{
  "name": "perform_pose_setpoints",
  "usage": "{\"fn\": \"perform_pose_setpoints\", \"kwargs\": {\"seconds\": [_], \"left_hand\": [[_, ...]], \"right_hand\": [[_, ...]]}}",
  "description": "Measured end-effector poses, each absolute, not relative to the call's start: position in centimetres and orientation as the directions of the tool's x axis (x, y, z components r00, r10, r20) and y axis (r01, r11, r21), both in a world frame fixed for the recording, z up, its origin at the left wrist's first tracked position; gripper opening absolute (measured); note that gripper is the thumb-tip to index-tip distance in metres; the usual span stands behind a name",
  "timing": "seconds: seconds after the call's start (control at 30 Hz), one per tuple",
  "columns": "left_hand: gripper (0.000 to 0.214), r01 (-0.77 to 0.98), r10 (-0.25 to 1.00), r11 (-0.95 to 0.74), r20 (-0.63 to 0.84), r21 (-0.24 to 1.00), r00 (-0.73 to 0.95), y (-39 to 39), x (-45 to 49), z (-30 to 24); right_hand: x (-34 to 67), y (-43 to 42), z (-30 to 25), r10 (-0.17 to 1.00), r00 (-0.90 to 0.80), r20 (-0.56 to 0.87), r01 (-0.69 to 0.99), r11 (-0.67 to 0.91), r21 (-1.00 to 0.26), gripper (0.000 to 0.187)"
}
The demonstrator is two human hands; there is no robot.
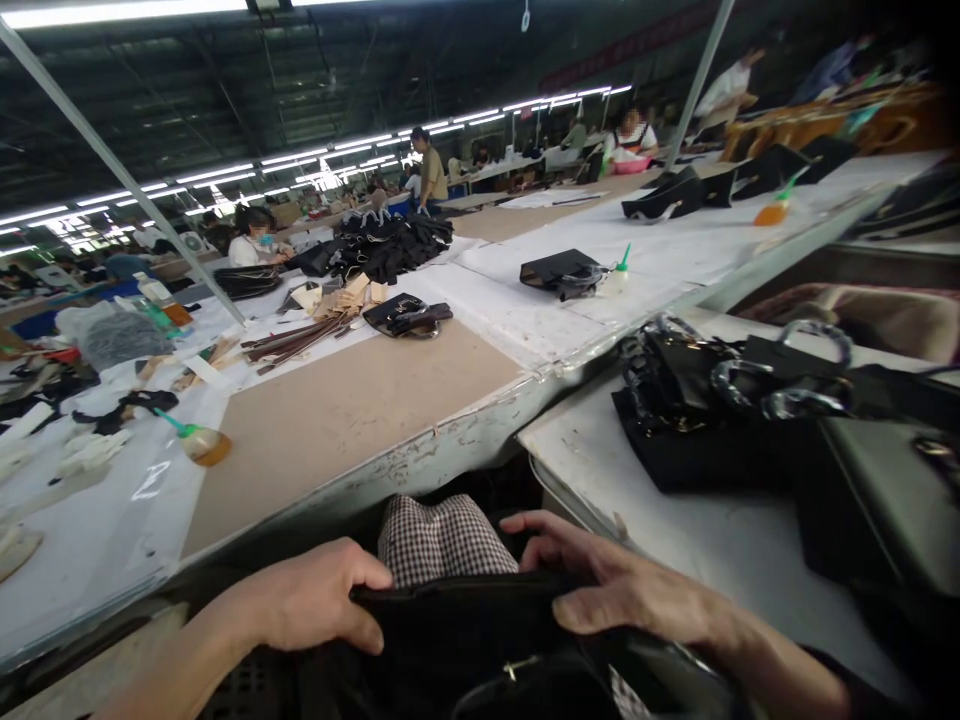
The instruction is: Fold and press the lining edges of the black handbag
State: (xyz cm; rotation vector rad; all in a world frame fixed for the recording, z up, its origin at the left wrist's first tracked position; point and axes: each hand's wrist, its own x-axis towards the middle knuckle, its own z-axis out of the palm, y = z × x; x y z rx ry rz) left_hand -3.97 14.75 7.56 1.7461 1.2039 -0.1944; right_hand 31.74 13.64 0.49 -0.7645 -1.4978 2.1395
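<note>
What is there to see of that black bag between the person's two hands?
The black bag looks smooth, perhaps leather-like, with a small gold-coloured piece on its near side. The left hand and right hand grip its upper edge, below the worktable's front. Checked fabric shows beyond it; its lower part leaves the picture.

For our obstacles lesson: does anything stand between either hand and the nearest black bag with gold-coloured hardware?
Nothing visible does: the left hand and right hand both touch the black bag along its upper edge.

Dark ceiling [187, 100], strip lights [216, 175], long worktable [375, 390]
</note>
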Motion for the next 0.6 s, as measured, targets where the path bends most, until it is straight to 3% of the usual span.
{"fn": "perform_pose_setpoints", "kwargs": {"seconds": [0.07,0.2,0.3,0.43,0.6], "left_hand": [[0.013,0.757,0.614,-0.042,-0.581,0.652,0.534,14.2,-3.4,6.6],[0.042,0.614,0.601,0.202,-0.591,0.763,0.538,13.8,-2.2,4.7],[0.034,0.542,0.613,0.276,-0.580,0.794,0.536,13.9,-1.5,5.1],[0.023,0.580,0.636,0.300,-0.612,0.758,0.470,14.1,-0.6,6.5],[0.015,0.609,0.694,0.222,-0.562,0.761,0.449,13.9,-0.6,6.3]], "right_hand": [[32.1,14.0,-0.9,0.570,-0.792,-0.218,-0.001,-0.359,-0.933,0.068],[31.7,13.5,-2.8,0.648,-0.733,-0.206,-0.020,-0.323,-0.946,0.063],[31.1,12.9,-2.2,0.709,-0.683,-0.172,0.031,-0.208,-0.978,0.058],[29.8,12.5,-0.6,0.802,-0.591,-0.091,0.200,0.036,-0.979,0.033],[28.0,12.0,0.1,0.797,-0.603,0.019,0.282,0.235,-0.930,0.006]]}}
